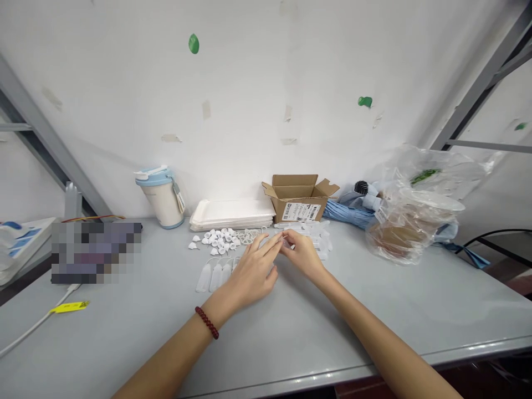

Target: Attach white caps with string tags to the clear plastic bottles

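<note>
My left hand is palm down over the middle of the table, its fingers stretched towards my right hand and its thumb held apart. My right hand has thumb and fingers drawn together in a pinch beside the left fingertips. Whatever small thing lies between them is hidden. Left of my left hand is a row of several translucent plastic pieces with thin white loops. Behind them lie a scatter of small white caps and a tangle of white loops. More translucent pieces lie beyond my right hand.
Along the wall stand a blue-lidded cup, a stack of white flat packages and an open cardboard box. To the right are blue cloth and a plastic-wrapped spool. A white cable crosses the left side.
</note>
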Demonstrator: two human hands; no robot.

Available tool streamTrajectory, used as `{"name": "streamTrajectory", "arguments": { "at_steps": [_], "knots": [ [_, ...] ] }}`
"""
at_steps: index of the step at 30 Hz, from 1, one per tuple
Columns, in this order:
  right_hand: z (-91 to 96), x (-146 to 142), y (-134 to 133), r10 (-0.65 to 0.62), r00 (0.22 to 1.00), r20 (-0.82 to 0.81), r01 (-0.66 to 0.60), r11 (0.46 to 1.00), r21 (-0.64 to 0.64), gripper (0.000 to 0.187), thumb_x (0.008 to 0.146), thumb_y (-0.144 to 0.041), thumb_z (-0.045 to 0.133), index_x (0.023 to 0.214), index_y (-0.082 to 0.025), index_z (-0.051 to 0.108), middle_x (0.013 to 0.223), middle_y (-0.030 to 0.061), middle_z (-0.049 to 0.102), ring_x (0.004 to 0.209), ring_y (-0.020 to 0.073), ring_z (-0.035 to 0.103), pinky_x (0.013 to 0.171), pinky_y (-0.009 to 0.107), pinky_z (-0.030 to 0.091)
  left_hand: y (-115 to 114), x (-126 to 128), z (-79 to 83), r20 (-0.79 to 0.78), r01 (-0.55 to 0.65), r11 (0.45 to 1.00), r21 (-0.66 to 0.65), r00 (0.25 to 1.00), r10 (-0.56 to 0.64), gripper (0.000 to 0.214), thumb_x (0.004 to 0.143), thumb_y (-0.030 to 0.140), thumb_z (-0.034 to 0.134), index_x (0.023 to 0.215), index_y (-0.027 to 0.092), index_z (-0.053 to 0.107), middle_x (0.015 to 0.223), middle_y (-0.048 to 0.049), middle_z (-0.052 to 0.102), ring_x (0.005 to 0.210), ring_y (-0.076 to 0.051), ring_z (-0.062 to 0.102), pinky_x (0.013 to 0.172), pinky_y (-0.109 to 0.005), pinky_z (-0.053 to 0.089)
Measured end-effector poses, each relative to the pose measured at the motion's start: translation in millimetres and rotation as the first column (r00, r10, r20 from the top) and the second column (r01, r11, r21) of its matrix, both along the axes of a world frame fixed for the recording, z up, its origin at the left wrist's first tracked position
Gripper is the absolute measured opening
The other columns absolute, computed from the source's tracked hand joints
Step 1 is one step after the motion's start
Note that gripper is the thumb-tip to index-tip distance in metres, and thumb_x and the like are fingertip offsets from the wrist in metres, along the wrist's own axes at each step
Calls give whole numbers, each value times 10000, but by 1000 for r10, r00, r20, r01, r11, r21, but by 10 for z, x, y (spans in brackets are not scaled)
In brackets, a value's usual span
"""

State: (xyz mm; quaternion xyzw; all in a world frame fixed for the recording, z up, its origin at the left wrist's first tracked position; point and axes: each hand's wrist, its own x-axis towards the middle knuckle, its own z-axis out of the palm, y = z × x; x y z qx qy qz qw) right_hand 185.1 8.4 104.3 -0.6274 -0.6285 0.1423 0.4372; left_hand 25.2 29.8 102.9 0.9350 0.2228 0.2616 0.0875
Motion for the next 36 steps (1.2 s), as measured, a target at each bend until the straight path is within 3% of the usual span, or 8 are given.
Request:
{"name": "streamTrajectory", "arguments": {
  "at_steps": [7, 19, 24, 28, 36],
  "knots": [
    [7, 32, 9, -19, 997, -77, 23, 998, 53, 186, 738, -226, 515, 885, -183, 621, 730, 16, 650, 641, 148, 561, 591, 257, 422, -12, -1, -3, -4, 9, 1000, 4, 1000, -9, 675, 761, 76, 430, 1406, 184, 261, 1482, -54, 245, 1364, -281, 146, 1047, -505, 327],
    [13, 48, 22, 22, 954, -299, 3, 997, 81, 202, 705, -237, 552, 897, -176, 559, 851, 50, 660, 720, 168, 605, 577, 271, 479, -13, 1, -1, 49, 22, 1000, 16, 999, -23, 635, 773, 79, 423, 1387, 191, 305, 1430, -58, 356, 1339, -279, 211, 1039, -520, 332],
    [33, 11, -9, -20, 979, -202, 40, 995, 95, 184, 710, -306, 603, 834, -183, 546, 836, 48, 644, 741, 175, 587, 577, 276, 468, -7, 8, 47, 170, 25, 1000, 1, 985, -24, 520, 788, 103, 437, 1303, 173, 422, 1281, -94, 512, 1257, -267, 336, 1003, -494, 380],
    [50, -31, -35, 0, 992, -128, 14, 994, 111, 181, 696, -288, 619, 829, -191, 543, 829, 36, 631, 730, 168, 567, 555, 265, 441, 4, 10, 79, 248, -22, 999, -24, 968, 27, 482, 794, 121, 446, 1275, 159, 434, 1203, -103, 538, 1184, -250, 398, 990, -452, 396],
    [69, -57, -58, -25, 984, -174, 45, 993, 111, 245, 720, -351, 607, 887, -187, 532, 895, 55, 618, 744, 168, 563, 573, 272, 452, 26, 5, 19, 169, -37, 999, 13, 985, 35, 508, 794, 121, 449, 1298, 174, 419, 1236, -102, 509, 1217, -263, 366, 1011, -472, 369]
  ]
}}
